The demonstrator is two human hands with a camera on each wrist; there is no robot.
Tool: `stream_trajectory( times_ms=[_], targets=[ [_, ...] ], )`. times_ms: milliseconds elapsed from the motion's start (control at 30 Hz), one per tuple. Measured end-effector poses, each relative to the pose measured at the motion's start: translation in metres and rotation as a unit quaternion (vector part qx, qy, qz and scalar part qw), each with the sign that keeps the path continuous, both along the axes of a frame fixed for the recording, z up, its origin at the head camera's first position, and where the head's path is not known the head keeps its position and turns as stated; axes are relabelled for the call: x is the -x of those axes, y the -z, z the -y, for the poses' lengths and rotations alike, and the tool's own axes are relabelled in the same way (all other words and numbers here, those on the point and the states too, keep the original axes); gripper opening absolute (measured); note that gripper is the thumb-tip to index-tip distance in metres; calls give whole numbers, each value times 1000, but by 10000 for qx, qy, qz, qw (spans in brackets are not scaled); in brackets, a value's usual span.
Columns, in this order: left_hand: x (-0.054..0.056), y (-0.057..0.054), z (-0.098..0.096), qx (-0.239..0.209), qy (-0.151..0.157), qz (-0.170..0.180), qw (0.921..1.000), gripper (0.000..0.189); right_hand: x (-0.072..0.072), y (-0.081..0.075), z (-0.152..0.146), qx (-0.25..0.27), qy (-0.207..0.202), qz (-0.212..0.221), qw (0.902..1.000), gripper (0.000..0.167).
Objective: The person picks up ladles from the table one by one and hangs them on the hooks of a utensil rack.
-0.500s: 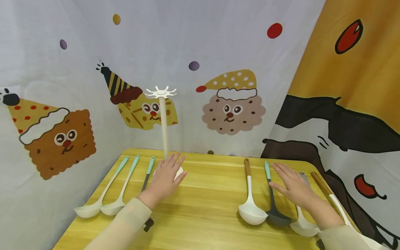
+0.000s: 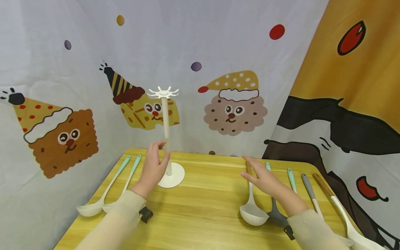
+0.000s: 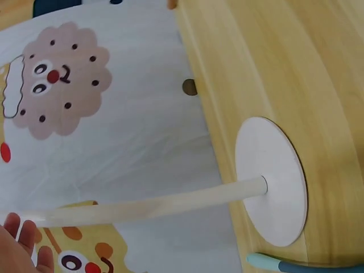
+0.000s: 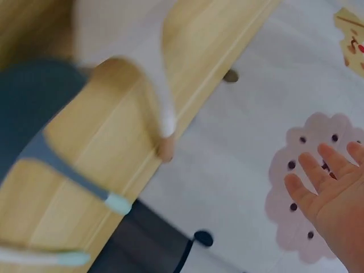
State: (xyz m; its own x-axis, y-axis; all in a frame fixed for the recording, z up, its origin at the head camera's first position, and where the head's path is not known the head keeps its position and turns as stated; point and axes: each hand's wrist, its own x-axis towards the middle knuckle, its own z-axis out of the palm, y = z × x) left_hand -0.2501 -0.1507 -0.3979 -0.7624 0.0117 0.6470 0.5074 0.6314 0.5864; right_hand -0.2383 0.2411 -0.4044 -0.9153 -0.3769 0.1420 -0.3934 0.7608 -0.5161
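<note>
My left hand point(image 2: 151, 170) is raised beside the cream pole of a utensil stand point(image 2: 166, 119), fingers loosely bent and holding nothing. The stand is upright, with a round white base point(image 2: 176, 177) and a ring of hooks point(image 2: 163, 93) on top. In the left wrist view the fingertips point(image 3: 27, 233) overlap the pole's edge. Over the handle of a white ladle point(image 2: 253, 214) with a brown handle, my right hand point(image 2: 264, 178) hovers with fingers extended. A dark grey ladle point(image 2: 276, 216) with a mint handle lies beside it, partly hidden by the right arm.
Two white ladles point(image 2: 90, 209) with mint handles lie at the table's left. A dark-shafted mint handle point(image 3: 267, 261) lies near the stand's base. Farther right are a mint handle point(image 2: 291, 178), a grey handle point(image 2: 308, 185) and another brown-handled white ladle point(image 2: 339, 205). Printed cloth point(image 2: 193, 31) hangs behind.
My left hand has moved left and up, beside the pole, uncovering the stand's base. The right hand has swung left, from the ladles at the right to above the brown-handled ladle.
</note>
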Motion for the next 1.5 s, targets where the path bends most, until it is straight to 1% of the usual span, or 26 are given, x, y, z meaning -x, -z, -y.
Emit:
stream_trajectory(
  times_ms=[100,167,233,300,500,600,733,867,1000,1100,1167,1300,1433,1500],
  targets=[
    [4,-3,3,-582,68,230,9980,39,5,-2,17,251,-130,138,9995,71],
    [6,-6,4,-934,148,401,9947,44,10,-3,28,371,-180,227,9989,71],
    [9,-10,5,-1169,215,516,9916,49,14,-4,39,521,-273,308,9978,71],
    [11,-13,7,-1303,281,642,9890,52,19,-4,50,690,-336,429,9961,71],
    [19,-24,13,-1399,481,1016,9838,55,29,-5,85,1245,-556,925,9863,71],
    [23,-30,16,-1440,585,1168,9809,55,36,-2,104,1349,-620,1019,9837,70],
    [31,-38,17,-1488,702,1231,9787,53,43,1,132,1378,-654,1078,9824,68],
    [38,-46,19,-1470,691,1279,9784,52,48,0,159,1462,-705,1202,9794,68],
    [44,-53,22,-1594,659,1329,9760,52,53,-2,184,1490,-818,1201,9781,70],
    [46,-56,22,-1728,635,1384,9731,51,58,-5,201,1549,-748,1242,9772,70],
    [47,-59,21,-1753,609,1437,9721,51,61,-9,211,1711,-658,1281,9747,70],
    [48,-62,18,-1874,678,1472,9688,51,69,-16,227,2148,-514,1386,9654,68],
    [54,-65,14,-2042,756,1410,9658,51,75,-25,244,2548,-460,1437,9552,64],
    [57,-66,12,-2117,789,1402,9640,52,77,-29,252,2669,-402,1455,9518,62]
  ],
)
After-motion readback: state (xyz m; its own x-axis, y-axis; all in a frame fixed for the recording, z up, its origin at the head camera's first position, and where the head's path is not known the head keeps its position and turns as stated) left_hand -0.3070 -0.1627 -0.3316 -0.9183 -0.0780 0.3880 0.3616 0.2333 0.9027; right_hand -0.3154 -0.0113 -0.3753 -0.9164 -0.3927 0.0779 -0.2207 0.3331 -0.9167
